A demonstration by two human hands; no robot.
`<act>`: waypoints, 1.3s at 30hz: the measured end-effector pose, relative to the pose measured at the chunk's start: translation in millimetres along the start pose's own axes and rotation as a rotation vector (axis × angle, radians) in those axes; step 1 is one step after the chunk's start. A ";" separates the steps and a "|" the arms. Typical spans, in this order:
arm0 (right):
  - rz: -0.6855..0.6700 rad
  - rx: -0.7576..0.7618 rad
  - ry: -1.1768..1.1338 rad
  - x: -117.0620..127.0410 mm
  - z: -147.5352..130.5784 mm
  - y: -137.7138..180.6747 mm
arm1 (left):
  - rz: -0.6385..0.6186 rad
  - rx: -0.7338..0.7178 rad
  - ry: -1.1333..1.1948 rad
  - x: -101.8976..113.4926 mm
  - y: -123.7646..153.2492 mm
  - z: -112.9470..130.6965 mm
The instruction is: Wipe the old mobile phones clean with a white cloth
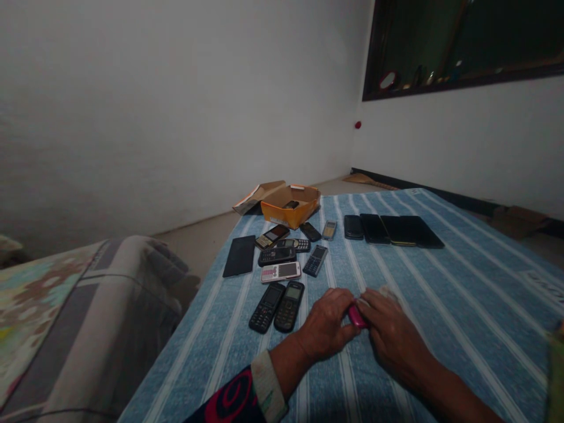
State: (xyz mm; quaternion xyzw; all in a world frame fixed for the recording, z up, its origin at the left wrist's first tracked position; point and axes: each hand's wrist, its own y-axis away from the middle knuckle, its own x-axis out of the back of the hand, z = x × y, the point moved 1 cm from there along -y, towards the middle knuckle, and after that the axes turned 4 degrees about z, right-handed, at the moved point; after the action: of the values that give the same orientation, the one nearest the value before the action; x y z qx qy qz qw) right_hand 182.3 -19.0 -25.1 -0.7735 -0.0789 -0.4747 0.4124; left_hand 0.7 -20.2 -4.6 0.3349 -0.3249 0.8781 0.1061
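My left hand [328, 323] and my right hand [390, 329] meet over a blue striped cloth [462, 282], both closed around a small pink phone [356, 316] held between them. A bit of white cloth or tissue [385, 292] shows above my right hand's fingers. Just left of my left hand lie two black keypad phones [277, 306] side by side.
Farther back lie several keypad phones [286, 252], a pink-and-white phone [281, 271] and a black slab phone [240, 256]. Several dark smartphones [392, 229] sit in a row at the back right. An open orange box [291, 207] holds one phone. A folded blanket [88, 317] is at left.
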 end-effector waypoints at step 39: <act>0.004 -0.032 -0.064 -9.9 0.1 6.3 | -0.062 0.050 -0.052 -0.4 -1.2 0.3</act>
State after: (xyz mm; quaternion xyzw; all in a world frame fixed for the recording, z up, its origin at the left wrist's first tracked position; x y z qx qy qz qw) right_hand 180.2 -20.4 -36.5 -0.7950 -0.0828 -0.4501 0.3981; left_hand 1.6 -19.5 -4.1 0.3702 -0.2951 0.8731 0.1165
